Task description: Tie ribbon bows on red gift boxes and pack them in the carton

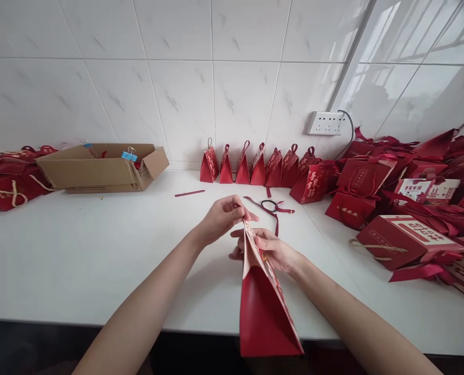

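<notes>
A red triangular gift box (269,320) with a pale inner edge and a patterned side is held up over the front of the table, its base toward me. My left hand (229,214) pinches at the narrow top of the box, where a small gold-coloured fastener shows. My right hand (275,247) grips the box's patterned right side, thumb on the outside and fingers reaching round behind. Beyond my hands lie a dark red strap (276,224) and a black ring (269,204) with another short strap piece.
Several finished-looking red triangular boxes (243,169) with loops stand along the tiled wall. A cardboard box (95,174) with blue binder clips is back left, beside red boxes (9,185). Red gift boxes (407,242) with ribbons crowd the right. A power strip (328,123) hangs on the wall.
</notes>
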The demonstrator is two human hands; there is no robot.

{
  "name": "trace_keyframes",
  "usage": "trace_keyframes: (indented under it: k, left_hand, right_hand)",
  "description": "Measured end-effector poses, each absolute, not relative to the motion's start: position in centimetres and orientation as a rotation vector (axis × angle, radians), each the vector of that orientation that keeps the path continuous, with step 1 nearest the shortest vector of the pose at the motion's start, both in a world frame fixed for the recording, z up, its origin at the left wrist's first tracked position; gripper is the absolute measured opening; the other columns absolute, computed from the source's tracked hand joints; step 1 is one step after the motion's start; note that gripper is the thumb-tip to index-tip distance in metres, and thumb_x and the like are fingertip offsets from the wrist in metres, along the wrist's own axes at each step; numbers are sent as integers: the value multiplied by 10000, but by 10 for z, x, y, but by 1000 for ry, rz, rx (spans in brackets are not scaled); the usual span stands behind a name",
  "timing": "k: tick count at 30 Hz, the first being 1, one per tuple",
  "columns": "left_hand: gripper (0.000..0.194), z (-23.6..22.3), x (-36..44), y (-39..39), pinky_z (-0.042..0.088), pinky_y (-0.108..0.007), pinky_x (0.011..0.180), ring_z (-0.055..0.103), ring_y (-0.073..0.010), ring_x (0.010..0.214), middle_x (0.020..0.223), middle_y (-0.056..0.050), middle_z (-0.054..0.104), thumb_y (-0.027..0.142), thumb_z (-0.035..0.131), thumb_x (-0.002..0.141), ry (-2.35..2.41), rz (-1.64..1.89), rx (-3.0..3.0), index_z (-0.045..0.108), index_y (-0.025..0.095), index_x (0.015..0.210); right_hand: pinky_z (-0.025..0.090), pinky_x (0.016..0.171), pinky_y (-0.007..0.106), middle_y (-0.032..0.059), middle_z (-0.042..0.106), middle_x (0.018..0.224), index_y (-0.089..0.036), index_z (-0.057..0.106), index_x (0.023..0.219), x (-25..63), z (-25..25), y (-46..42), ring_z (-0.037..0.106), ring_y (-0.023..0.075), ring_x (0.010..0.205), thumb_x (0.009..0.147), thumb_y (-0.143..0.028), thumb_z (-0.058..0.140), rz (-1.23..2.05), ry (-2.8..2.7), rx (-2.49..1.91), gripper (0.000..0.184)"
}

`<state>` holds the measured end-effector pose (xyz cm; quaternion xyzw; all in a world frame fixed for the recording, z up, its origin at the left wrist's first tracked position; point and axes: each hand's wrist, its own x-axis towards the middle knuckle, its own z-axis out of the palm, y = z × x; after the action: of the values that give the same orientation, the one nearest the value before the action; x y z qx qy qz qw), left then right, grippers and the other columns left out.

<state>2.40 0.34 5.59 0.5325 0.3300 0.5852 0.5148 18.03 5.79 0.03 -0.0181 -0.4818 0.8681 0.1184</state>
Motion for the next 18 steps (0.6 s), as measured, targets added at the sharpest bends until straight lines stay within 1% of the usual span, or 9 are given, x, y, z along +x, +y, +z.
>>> trace_keyframes:
  k: [3,5,7,9,11,13,14,16,18]
  left_hand:
    - [460,60,24,3,370,-198,503,493,-81,521,564,34,510,460,747,665,1020,1656,1353,399,164,613]
    - [426,63,26,0,342,-178,478,434,-52,488,549,51,469,407,725,707,1260,1904,1437,388,166,607]
    - [379,66,31,-5,346,-169,476,430,-44,482,541,61,452,364,707,733,1472,2115,1539,402,169,620]
    - [328,67,37,-11,353,-173,468,443,-47,470,527,64,466,351,697,743,1599,2182,1642,437,176,645]
    - [265,69,42,-15,367,-185,460,458,-54,461,545,52,524,359,690,747,1616,2079,1739,507,179,681]
    - [220,71,45,-17,417,-195,488,515,-72,517,633,15,604,370,677,755,1527,1904,1819,582,177,706]
    - [204,72,46,-18,449,-201,515,553,-87,573,696,-8,635,368,667,761,1464,1818,1847,613,176,717]
    - [164,74,45,-19,502,-220,569,605,-119,698,841,-46,667,338,645,772,1374,1704,1858,664,176,793]
    - [201,75,44,-18,536,-242,602,620,-134,757,972,-66,662,281,628,766,1363,1652,1821,677,178,932]
  right_hand:
    - [465,886,374,72,660,992,-187,612,1095,182,14,56,626,201,912,726,-491,717,2300,-1587,-174,490]
    - [455,903,402,87,649,1071,-214,594,1134,186,24,54,608,234,990,754,-617,613,2165,-1640,-187,554]
    - [459,892,427,102,631,1126,-228,558,1193,192,32,54,588,268,1044,712,-737,539,2113,-1673,-120,700]
    - [478,856,409,97,627,1139,-242,527,1230,198,37,54,596,268,1034,662,-723,610,2078,-1722,-72,749]
    - [497,782,348,69,663,1035,-231,576,1148,202,39,55,636,225,921,681,-576,709,2000,-1767,-162,595]
    - [495,695,293,41,684,866,-192,635,961,204,39,56,649,174,763,741,-461,708,1916,-1760,-333,356]
    - [489,661,277,34,680,798,-176,639,878,203,39,56,642,157,703,764,-444,689,1887,-1741,-400,295]
    - [481,616,264,28,669,726,-162,627,802,202,40,55,630,146,645,774,-456,671,1869,-1699,-458,298]
    - [472,580,257,21,657,691,-160,618,793,200,42,53,619,143,615,761,-460,676,1855,-1683,-469,307]
